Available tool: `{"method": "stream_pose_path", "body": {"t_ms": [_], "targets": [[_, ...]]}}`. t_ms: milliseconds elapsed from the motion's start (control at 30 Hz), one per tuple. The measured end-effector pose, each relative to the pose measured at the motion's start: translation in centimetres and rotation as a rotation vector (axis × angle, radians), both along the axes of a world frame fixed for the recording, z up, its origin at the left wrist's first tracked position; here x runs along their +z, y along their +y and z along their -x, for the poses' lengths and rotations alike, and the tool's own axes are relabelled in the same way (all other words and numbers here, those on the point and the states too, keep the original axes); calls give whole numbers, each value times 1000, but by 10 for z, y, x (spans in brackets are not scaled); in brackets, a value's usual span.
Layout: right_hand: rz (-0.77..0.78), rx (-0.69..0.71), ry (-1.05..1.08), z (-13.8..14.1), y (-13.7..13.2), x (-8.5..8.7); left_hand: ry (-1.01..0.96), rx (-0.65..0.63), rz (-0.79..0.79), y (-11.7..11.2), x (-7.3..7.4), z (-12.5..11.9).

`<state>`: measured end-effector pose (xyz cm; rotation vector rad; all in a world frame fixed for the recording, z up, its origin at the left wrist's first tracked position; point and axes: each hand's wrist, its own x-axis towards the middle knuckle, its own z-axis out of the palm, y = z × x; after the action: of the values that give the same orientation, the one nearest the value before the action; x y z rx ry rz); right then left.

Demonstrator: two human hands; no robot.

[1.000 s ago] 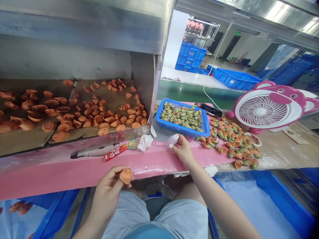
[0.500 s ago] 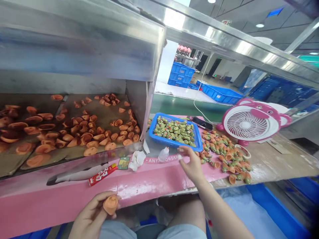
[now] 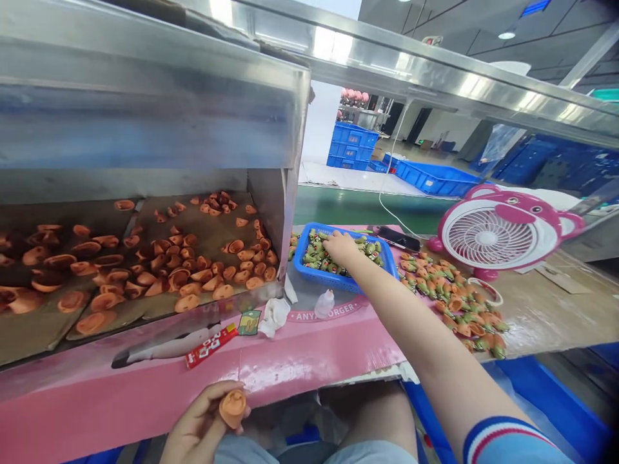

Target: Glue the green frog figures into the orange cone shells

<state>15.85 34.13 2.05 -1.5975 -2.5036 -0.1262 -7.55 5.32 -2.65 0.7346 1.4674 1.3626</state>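
Note:
My left hand (image 3: 206,419) pinches a hollow orange cone-shaped piece (image 3: 233,408) between thumb and fingers, low over the front edge of the pink mat. Farther out, my right hand (image 3: 339,247) reaches into a blue plastic basket (image 3: 333,281) and touches the small green figures (image 3: 370,250) heaped there. Its fingertips are lost among the figures, so I cannot see if they grip one. To the right of the basket lie many orange pieces with green figures set in them (image 3: 454,299).
A metal-framed bay (image 3: 271,283) on the left holds many loose orange pieces (image 3: 178,277). On the pink mat (image 3: 309,354) lie a red packet (image 3: 211,346), crumpled tissue (image 3: 275,316) and a small translucent bottle (image 3: 324,304). Behind are a phone (image 3: 397,238) and a pink fan (image 3: 488,237).
My right hand has moved forward and left, from above the mat into the basket of green figures. The left hand still holds the orange piece. The view has shifted slightly.

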Motion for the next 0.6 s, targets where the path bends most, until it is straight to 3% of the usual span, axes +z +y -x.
{"method": "stream_pose_path", "body": {"t_ms": [133, 233, 400, 600], "targets": [[13, -26, -38, 7, 5, 3, -21, -98, 43, 0, -3, 7], [3, -70, -11, 2, 3, 7, -27, -98, 31, 0, -1, 8], [-22, -125, 111, -33, -20, 9, -31, -102, 22, -1, 4, 6], [-3, -124, 307, -79, -52, 1, -64, -117, 17, 1, 5, -7]]}}
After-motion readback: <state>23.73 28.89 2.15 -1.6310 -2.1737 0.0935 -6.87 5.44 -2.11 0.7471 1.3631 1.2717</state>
